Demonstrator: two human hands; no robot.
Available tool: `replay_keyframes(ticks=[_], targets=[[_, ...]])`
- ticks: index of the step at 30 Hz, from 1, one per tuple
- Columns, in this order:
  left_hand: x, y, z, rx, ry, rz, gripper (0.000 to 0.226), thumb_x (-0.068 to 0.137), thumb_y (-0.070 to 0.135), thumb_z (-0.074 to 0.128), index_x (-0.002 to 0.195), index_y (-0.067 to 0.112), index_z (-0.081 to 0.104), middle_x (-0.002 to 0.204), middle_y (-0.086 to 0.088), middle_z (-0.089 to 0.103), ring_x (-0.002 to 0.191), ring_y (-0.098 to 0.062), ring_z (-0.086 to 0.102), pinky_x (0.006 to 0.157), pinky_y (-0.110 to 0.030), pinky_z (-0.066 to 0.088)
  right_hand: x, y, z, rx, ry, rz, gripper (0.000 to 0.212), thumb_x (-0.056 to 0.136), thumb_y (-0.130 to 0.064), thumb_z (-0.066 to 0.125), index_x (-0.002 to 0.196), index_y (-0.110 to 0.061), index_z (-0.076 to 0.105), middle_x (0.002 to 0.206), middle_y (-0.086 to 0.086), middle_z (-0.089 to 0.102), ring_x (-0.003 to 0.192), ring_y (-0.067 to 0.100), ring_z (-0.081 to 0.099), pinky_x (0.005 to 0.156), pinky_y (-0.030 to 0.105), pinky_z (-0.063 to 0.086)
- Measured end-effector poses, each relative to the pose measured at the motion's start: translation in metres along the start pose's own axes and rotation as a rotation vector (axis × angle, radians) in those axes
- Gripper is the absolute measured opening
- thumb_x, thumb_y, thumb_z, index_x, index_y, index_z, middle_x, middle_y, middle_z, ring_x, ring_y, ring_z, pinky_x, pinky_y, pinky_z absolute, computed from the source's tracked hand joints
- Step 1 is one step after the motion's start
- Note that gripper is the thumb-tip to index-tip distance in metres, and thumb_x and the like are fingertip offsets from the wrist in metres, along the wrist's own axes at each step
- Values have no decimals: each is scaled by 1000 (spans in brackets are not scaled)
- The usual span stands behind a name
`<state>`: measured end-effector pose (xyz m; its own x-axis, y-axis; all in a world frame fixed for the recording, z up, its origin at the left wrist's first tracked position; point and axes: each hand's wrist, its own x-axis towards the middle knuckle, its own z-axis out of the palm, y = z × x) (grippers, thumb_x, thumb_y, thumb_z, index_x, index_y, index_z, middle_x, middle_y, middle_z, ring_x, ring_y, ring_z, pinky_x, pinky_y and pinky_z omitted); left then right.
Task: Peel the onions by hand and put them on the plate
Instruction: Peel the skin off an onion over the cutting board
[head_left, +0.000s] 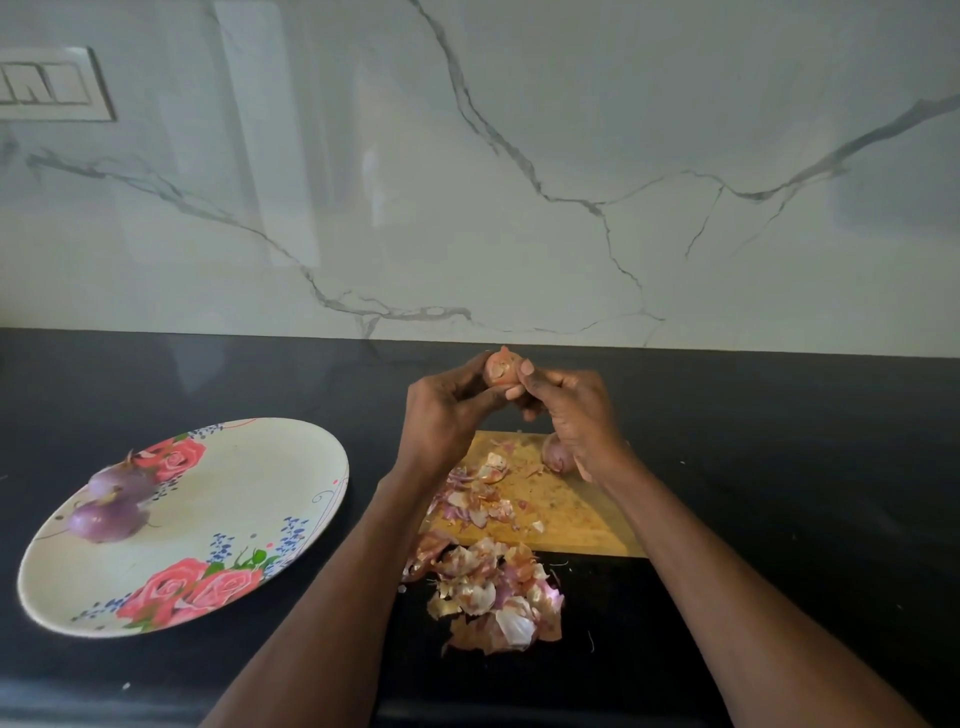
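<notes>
Nearest me, a heap of loose skins (493, 597) lies on the black counter (779, 467), spilling off the front edge of the cutting board (566, 514). I judge these scraps could slide further or stick to a peeled bulb set down among them. On the board, an unpeeled onion (558, 454) sits partly hidden behind my right wrist; a careless elbow could roll it off. Above the board, my left hand (447, 410) cups the onion being peeled (500, 370) while my right hand (566, 410) pinches its skin with thumb and fingers. A hard tug could drop it. Well to the left, two peeled onions (111, 499) rest on the floral plate (291, 467).
</notes>
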<state>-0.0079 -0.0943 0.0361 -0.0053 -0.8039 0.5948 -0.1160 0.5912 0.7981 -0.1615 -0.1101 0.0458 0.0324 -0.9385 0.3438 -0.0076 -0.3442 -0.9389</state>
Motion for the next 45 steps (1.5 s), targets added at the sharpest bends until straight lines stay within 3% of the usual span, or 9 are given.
replay_keyframes(ticks=[2,7,13,20,24,29,37,41,45], targets=[[-2,1,1,10,-3,-9,40,85,11,78,116,33,68,97,15,77,98,-6,73,87,-25,58,-1,1,-2,-69,31,-17,29,98,-26,64,76,-13,76,62,8,68,56,12,55,57,23,46],[-3,-1,6,-2,-62,-48,44,81,7,80,122,15,68,106,1,76,102,-11,72,89,-26,58,5,9,0,-112,155,-8,36,102,-20,59,82,7,70,75,29,68,58,20,56,59,33,45],[9,-6,-3,-347,-11,-251,37,85,9,76,122,10,70,117,-12,72,111,-27,68,98,-39,55,0,3,8,51,100,-20,12,96,-1,63,100,2,74,81,12,70,60,5,61,57,19,51],[13,-5,-5,-616,35,-397,25,100,3,54,122,1,66,120,-19,70,106,-28,70,87,-32,60,1,2,9,96,88,-55,19,91,1,69,109,0,73,88,7,74,72,4,68,63,18,54],[9,-3,-2,-548,69,-371,23,97,1,58,115,4,71,112,-19,73,96,-27,73,79,-28,60,-2,-2,12,105,18,-56,36,88,-3,73,124,-2,69,99,0,76,93,8,72,76,19,57],[5,-7,9,-292,149,-179,19,101,11,57,97,11,76,89,-13,77,79,-26,74,76,-31,61,-1,5,7,130,50,-19,36,91,-7,71,126,0,67,114,12,75,107,18,72,92,27,58],[4,-13,9,-79,258,-75,17,101,17,61,103,16,77,88,-6,78,82,-26,76,76,-41,62,0,7,9,238,4,54,35,93,-5,67,128,0,66,112,8,75,99,12,72,84,22,58],[2,-15,8,167,362,24,24,101,17,60,86,8,77,66,-7,71,59,-24,64,55,-36,53,2,11,10,240,-82,89,38,95,-2,63,132,-8,65,120,3,73,108,13,70,85,22,55],[1,-15,8,211,396,16,26,101,11,59,81,1,73,66,-14,66,57,-26,56,53,-33,48,1,9,9,294,-113,125,39,93,1,64,131,-5,65,121,10,72,110,20,70,86,26,56]])
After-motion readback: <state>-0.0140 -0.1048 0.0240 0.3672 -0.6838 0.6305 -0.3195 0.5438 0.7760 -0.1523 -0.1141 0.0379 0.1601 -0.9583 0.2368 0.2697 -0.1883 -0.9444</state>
